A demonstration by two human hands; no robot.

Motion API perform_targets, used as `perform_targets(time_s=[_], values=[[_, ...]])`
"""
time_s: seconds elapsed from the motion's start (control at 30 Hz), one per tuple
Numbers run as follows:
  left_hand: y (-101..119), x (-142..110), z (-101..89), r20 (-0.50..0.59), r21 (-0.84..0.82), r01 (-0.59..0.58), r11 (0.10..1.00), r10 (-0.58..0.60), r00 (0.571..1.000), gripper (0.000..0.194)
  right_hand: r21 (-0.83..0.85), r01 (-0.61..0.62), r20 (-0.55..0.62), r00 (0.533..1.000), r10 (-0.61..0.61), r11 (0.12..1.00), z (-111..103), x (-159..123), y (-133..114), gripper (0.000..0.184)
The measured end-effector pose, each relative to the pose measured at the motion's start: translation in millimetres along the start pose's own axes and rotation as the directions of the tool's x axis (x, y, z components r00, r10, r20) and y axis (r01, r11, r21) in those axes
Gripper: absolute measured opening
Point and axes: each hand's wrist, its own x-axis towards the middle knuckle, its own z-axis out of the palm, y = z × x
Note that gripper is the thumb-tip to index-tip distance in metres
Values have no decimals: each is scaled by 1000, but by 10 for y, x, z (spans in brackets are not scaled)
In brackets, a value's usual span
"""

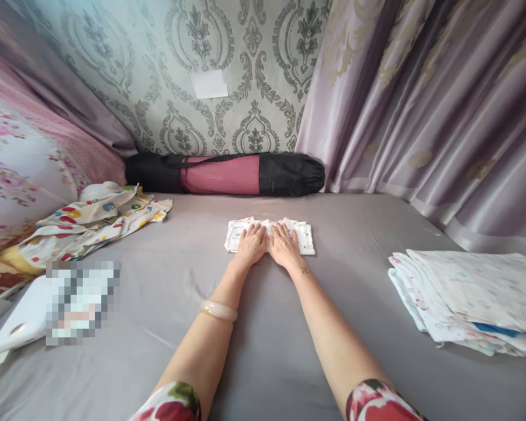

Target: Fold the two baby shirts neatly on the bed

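Observation:
A small folded white cloth (305, 238) with a faint print lies on the grey bed sheet, straight ahead of me. It looks like a piece of clothing, but its exact kind cannot be made out. My left hand (251, 244) rests flat on its left half, fingers stretched forward. Beside it, my right hand (284, 244) presses flat on the right half, fingers slightly spread. The two hands nearly meet at the cloth's middle and cover much of it. Around my left forearm sits a pale bangle (219, 311).
A stack of folded printed cloths (473, 298) lies at right. Along the wall rests a rolled pink mat in a black bag (219, 174). On the left are a crumpled patterned garment (92, 222), a white device (28, 313) with a cord, and a blurred-out item (83, 301). Curtains (403, 99) hang at right.

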Motion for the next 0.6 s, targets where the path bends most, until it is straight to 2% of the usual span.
perform_targets(time_s=[0.13, 0.2, 0.33, 0.6], values=[[-53, 22, -10, -205, 32, 37, 999, -30, 978, 47, -7, 114, -90, 989, -114, 993, 2, 20, -77, 53], [-88, 18, -8, -172, 46, 56, 997, -47, 984, 47, -11, 150, -92, 984, -150, 989, 34, 30, -123, 53], [-131, -5, -15, 6, 46, 61, 997, -62, 998, 46, -25, 144, -58, 988, -145, 989, 122, 46, -167, 52], [-113, 1, -35, 5, 35, 73, 997, -73, 997, 47, -17, 136, -45, 990, -136, 991, 92, 39, -154, 53]])
